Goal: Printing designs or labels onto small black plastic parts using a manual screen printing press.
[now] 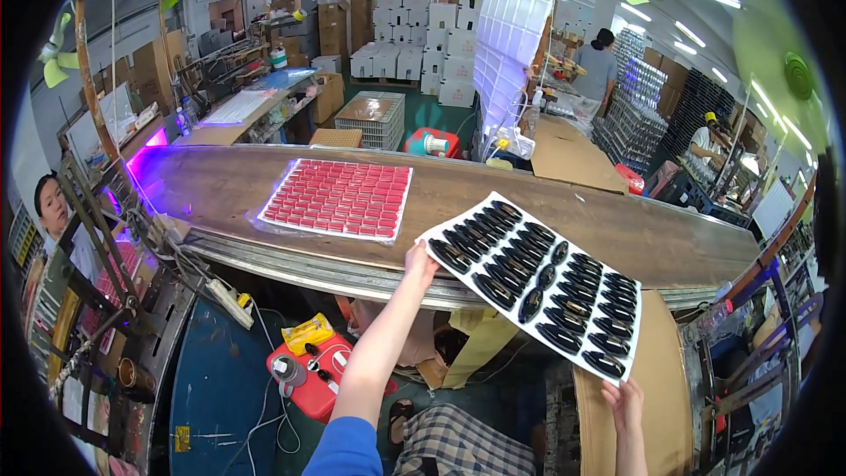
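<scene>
Both my hands hold a white sheet at opposite ends. It is covered with rows of glossy black elongated pieces, some with gold-coloured marks; their exact kind cannot be made out. My left hand is closed on the sheet's left edge, with the thumb near the top. My right hand pinches the near right corner from below. The sheet is tilted, its left part over the near edge of a long brown belt. On the belt, farther left, lies another white sheet with rows of red pieces, partly on clear plastic.
A metal rail runs along the belt's near side. Brown cardboard stands under the right end of the sheet. Below left is a red stool with a grey bottle. A person is at the far left; others work at the back right.
</scene>
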`<state>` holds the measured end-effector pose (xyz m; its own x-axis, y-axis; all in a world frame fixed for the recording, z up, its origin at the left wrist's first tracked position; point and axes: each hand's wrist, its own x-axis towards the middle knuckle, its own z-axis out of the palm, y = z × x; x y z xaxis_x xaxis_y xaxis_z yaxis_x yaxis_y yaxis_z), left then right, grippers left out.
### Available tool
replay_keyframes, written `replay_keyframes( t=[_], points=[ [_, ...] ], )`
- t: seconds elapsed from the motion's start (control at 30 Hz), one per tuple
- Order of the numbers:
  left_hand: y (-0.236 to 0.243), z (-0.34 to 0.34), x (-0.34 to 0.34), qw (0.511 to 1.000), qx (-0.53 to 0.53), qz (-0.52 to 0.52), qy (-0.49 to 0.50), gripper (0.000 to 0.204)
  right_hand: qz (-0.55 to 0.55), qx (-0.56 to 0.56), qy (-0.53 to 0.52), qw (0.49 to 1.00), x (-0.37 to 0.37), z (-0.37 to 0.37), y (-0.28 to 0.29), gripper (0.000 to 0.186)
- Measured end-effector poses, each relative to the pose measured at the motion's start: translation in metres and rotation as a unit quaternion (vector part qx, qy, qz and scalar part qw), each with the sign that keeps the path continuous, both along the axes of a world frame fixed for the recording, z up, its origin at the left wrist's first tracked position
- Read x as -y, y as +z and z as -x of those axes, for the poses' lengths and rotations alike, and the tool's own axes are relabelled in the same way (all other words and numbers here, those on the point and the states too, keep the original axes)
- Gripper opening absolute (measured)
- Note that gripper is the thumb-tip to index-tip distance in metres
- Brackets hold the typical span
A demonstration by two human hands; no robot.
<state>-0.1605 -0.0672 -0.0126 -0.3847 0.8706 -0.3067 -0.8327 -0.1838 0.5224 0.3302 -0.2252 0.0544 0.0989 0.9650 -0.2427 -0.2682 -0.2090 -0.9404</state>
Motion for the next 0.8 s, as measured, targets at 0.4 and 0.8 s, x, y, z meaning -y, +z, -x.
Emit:
replay_keyframes(
  t=[0.4, 0.8],
  points=[
    [-0.020, 0.041, 0.013, 0.992, -0.004, -0.014, 0.126, 0.033, 0.049, 0.057, 0.178, 0.981, -0.189, 0.021, 0.011, 0.031],
    [-0.054, 0.061, -0.001, 0.990, 0.052, 0.039, 0.125, 0.030, 0.069, 0.144, 0.196, 0.967, -0.359, 0.066, -0.053, 0.032]
  ],
)
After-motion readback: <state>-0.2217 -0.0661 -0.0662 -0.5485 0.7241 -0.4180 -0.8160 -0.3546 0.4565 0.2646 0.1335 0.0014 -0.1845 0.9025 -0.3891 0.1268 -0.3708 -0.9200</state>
